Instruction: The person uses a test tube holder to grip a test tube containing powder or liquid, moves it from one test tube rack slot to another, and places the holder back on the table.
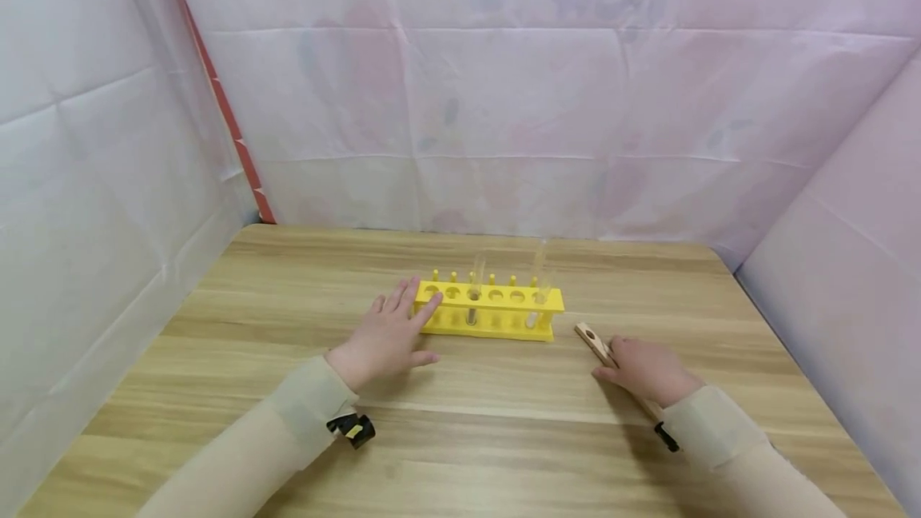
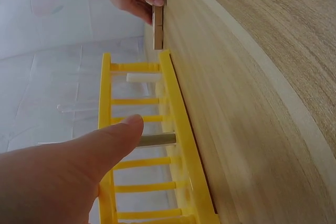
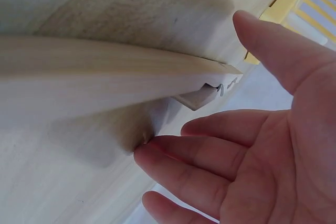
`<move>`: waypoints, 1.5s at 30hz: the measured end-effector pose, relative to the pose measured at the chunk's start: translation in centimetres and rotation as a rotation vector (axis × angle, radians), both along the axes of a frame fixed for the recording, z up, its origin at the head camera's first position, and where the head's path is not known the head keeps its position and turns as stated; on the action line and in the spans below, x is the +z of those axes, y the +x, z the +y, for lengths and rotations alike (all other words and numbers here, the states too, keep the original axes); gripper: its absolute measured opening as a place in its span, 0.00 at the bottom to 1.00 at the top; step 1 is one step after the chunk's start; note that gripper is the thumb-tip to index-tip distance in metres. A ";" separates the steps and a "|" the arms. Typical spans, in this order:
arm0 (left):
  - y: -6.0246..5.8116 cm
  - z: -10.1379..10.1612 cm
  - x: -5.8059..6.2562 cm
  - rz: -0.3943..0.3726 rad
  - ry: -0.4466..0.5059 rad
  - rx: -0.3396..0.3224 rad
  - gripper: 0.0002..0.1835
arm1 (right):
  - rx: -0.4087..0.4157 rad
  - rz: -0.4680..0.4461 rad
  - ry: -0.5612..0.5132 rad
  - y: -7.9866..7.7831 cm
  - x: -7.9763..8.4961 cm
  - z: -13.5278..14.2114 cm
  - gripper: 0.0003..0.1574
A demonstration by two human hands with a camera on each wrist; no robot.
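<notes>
A yellow test tube rack (image 1: 507, 307) stands on the table. One glass test tube with dark grey contents (image 2: 160, 140) is in its third hole from the left, and another with white contents (image 2: 142, 77) is at the right end. My left hand (image 1: 386, 336) rests at the rack's left end, fingers spread over its top and thumb apart in front. To the right of the rack lies a wooden test tube clamp (image 1: 596, 344). My right hand (image 1: 653, 372) is over the clamp; the right wrist view shows thumb and fingers extended on either side of the wood, not closed round it.
The wood-grain table (image 1: 460, 438) is bounded by pale cloth hangings (image 1: 504, 102) at the back and both sides. A red strip (image 1: 226, 110) runs down the back left corner. Small black devices (image 1: 352, 428) are strapped at both wrists.
</notes>
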State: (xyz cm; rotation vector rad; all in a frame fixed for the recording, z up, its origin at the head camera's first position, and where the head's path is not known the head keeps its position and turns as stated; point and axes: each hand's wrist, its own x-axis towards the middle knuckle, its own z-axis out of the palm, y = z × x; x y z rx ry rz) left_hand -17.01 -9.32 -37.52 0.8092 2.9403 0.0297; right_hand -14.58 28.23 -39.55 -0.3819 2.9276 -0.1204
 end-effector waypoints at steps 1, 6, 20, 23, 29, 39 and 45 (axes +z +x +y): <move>0.0 0.1 0.0 -0.006 -0.002 0.000 0.46 | 0.000 0.003 0.005 0.1 -0.1 0.1 0.23; -0.1 0.4 -0.2 0.003 -0.012 -0.010 0.47 | -0.009 0.020 0.023 0.2 0.0 0.4 0.22; 0.1 0.6 0.0 -0.004 -0.001 0.004 0.47 | 0.000 0.041 0.042 0.3 -0.1 0.3 0.21; 0.2 0.6 0.1 -0.008 -0.005 0.009 0.47 | -0.004 0.034 0.035 0.2 -0.1 0.1 0.21; 0.1 0.5 0.0 -0.013 -0.022 0.010 0.48 | -0.010 0.031 0.044 0.2 -0.2 -0.1 0.21; 0.0 0.3 -0.2 -0.017 -0.023 0.012 0.48 | -0.007 0.034 0.037 0.1 0.0 -0.2 0.20; 0.0 0.2 -0.1 -0.010 -0.016 0.006 0.48 | 0.007 0.045 0.046 0.0 -0.2 -0.2 0.21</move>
